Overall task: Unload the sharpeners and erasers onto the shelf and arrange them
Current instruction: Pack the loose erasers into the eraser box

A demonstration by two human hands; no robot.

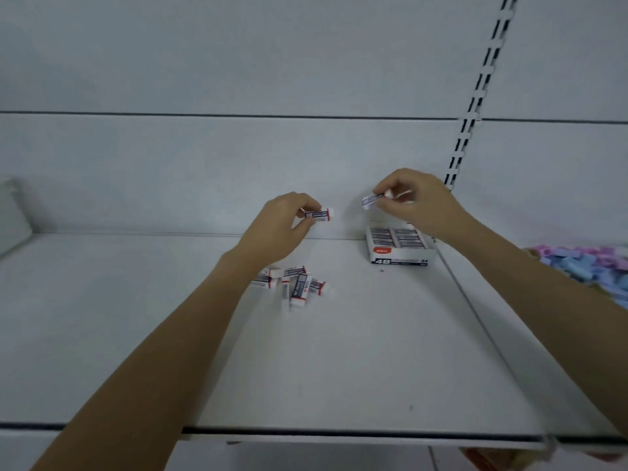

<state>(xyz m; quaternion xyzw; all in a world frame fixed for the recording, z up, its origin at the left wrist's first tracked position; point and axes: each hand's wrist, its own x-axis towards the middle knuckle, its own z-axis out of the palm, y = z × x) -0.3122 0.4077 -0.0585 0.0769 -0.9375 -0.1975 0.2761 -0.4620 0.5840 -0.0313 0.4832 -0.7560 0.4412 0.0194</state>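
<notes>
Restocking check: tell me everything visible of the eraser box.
The box is a small open white carton, its front printed with a red logo, "4B" and "24". It stands upright at the back of the shelf, right of centre, with rows of dark-sleeved erasers packed inside. The right hand is above it; contact unclear.

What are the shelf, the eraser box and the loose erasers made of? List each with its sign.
Shelf: probably painted sheet metal, matte white; thin front edge, flat pale face.
Eraser box: likely printed cardboard; straight folded walls, 4B print.
Loose erasers: seemingly white rubber or vinyl in printed paper sleeves; bare white ends show.
</notes>
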